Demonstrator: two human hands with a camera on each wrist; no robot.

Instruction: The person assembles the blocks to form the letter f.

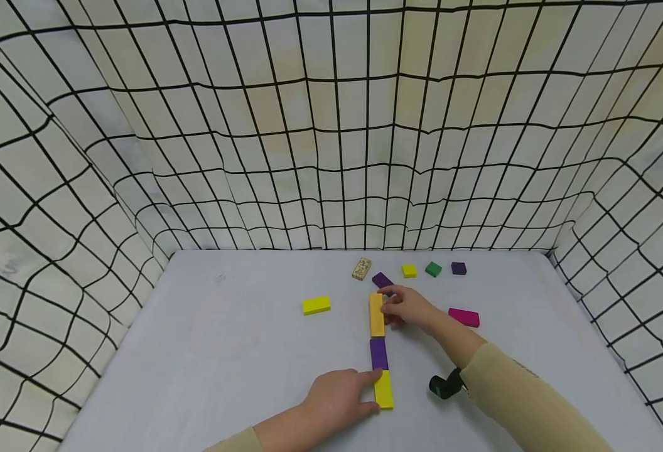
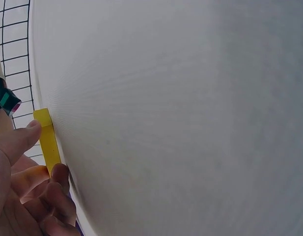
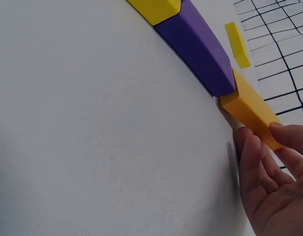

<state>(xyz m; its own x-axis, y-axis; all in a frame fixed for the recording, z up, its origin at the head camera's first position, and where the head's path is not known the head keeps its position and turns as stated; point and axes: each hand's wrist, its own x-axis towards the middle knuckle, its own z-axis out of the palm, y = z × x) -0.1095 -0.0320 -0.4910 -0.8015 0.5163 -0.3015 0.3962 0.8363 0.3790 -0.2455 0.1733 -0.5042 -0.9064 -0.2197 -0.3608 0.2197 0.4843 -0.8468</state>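
Observation:
Three blocks form a line running away from me in the head view: a yellow block nearest, a purple block in the middle and an orange block farthest. My left hand holds the yellow block, thumb at its near end and index finger by the seam with the purple one. My right hand pinches the orange block near its far end. In the right wrist view, the orange block's near end meets the purple block, slightly askew.
Left of the line lies another yellow block; a magenta block is to the right. Farther back are a patterned block, a purple block and small yellow, green and dark purple pieces. Black netting surrounds the white table.

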